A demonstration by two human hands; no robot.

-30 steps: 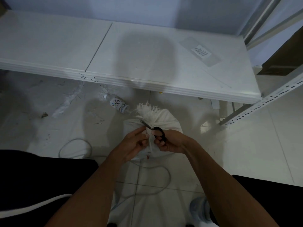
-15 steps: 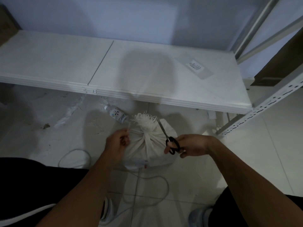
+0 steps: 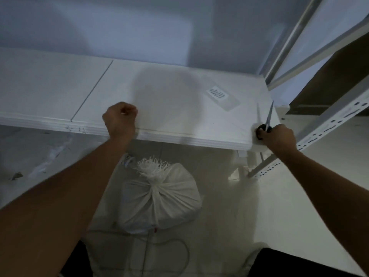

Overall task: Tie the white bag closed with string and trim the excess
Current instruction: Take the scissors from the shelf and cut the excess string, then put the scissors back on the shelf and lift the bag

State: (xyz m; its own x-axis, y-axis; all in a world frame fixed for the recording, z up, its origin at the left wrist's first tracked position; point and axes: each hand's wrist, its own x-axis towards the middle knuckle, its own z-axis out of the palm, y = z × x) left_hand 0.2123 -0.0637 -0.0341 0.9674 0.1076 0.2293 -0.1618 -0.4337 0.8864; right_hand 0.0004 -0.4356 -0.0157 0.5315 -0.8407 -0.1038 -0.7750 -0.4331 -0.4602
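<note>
The white bag (image 3: 161,198) sits on the floor below me, its neck gathered and tied, with a frayed tuft (image 3: 153,163) sticking up. My left hand (image 3: 120,120) is a closed fist raised over the front edge of the white shelf board (image 3: 60,92); whether it holds a bit of string I cannot tell. My right hand (image 3: 280,136) grips the black-handled scissors (image 3: 266,121) at the board's right corner, blades pointing up and away. A white string (image 3: 179,246) loops on the floor in front of the bag.
A label sticker (image 3: 217,92) lies on the board's right part. A perforated metal rack upright (image 3: 327,124) slants at the right. A small bottle (image 3: 127,158) lies behind the bag, partly hidden by my left forearm. Debris litters the floor at left.
Both hands have lifted away from the bag's neck up to the shelf board. The right hand carried the scissors to the right corner. The view tilted upward.
</note>
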